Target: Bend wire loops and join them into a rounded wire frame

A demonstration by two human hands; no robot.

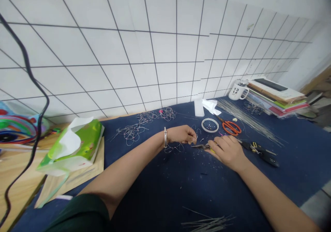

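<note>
My left hand (182, 134) is closed in a pinch on thin wire (198, 133), which loops up beside the fingertips. My right hand (227, 151) wraps round a pair of pliers (203, 146); their dark jaws point left, close to the left fingertips. Whether the jaws touch the wire I cannot tell. Just beyond the hands stands a round white dish (210, 125) with small beads in it. Scissors with orange handles (232, 128) lie behind my right hand. Under my left wrist is a loop of bent wire (174, 148).
Tangled wire loops (131, 132) lie at the back left. Straight wires (248, 121) spread at the right, more (208, 224) at the front. Black-handled pliers (263, 154) lie right. A mug (238, 90), stacked books (279, 94) and a green tissue pack (77, 145) stand around the blue cloth (155, 190).
</note>
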